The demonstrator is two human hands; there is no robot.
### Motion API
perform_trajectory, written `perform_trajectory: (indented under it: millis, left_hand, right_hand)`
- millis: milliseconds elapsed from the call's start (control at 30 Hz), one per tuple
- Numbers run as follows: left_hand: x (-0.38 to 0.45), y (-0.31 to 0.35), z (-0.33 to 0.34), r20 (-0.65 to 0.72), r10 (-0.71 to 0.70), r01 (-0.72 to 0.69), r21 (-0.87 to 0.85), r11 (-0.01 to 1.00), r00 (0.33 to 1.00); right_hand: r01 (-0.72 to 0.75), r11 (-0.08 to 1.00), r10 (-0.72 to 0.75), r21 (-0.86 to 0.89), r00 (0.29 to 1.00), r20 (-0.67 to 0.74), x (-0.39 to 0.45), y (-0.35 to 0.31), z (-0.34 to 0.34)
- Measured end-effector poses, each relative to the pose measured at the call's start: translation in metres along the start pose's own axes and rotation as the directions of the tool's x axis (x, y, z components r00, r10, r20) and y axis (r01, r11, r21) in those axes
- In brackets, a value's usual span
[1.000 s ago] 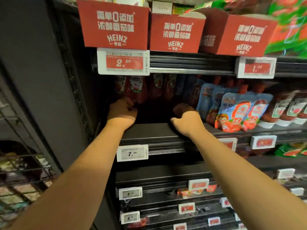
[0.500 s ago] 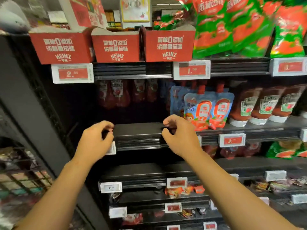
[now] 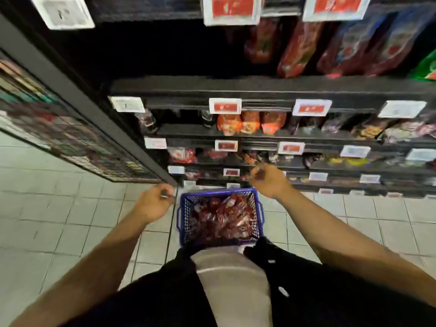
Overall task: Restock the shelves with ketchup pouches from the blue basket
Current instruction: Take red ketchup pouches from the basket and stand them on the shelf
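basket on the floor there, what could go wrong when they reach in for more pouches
1. The basket sits right at the person's feet, so a step toward the shelves might kick or trip on it.
2. The pouches lie in a loose heap; a hurried grab could drop one on the tiles.
3. Both hands look empty above the basket, and the picture is blurred from fast motion, so a grab may miss.

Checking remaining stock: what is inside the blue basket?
The blue basket holds a pile of red ketchup pouches; its bottom and any lower layers are covered.
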State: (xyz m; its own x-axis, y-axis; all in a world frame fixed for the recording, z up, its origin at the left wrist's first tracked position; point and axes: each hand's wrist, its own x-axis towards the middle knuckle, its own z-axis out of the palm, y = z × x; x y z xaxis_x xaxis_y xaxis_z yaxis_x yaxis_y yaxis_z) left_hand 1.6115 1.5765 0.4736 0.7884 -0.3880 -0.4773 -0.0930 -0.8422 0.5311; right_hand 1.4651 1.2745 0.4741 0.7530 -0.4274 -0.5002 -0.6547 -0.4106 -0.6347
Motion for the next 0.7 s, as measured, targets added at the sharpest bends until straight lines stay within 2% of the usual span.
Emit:
perform_trajectory:
  millis: [67,133,233,367,533,700]
  left_hand:
    - [-0.021,-0.028,0.032,0.156,-0.138,0.120,0.118,0.986,0.978]
    - [-0.037,-0.050,0.058,0.227,-0.216,0.178,0.178,0.968,0.950]
    - [-0.054,-0.075,0.083,0.242,-0.336,0.327,0.077,0.942,0.910]
    - [-0.057,-0.096,0.115,0.259,-0.427,0.436,0.027,0.900,0.866]
    - [-0.028,-0.122,0.177,0.313,-0.474,0.490,0.030,0.871,0.823]
    - [0.032,-0.158,0.252,0.403,-0.400,0.418,0.047,0.907,0.823]
  right_hand:
    - [-0.137,0.990,0.133,0.031,0.987,0.094,-0.012,0.040,0.026]
    - [-0.265,0.961,0.254,0.074,0.959,0.128,-0.022,0.071,0.047]
    - [-0.416,0.893,0.403,0.171,0.909,0.103,-0.029,0.100,0.072]
    - [-0.556,0.783,0.536,0.278,0.831,0.149,-0.024,0.130,0.110]
    - [-0.599,0.705,0.567,0.380,0.798,0.205,0.006,0.171,0.168]
    - [-0.723,0.516,0.660,0.460,0.677,0.325,0.061,0.217,0.241]
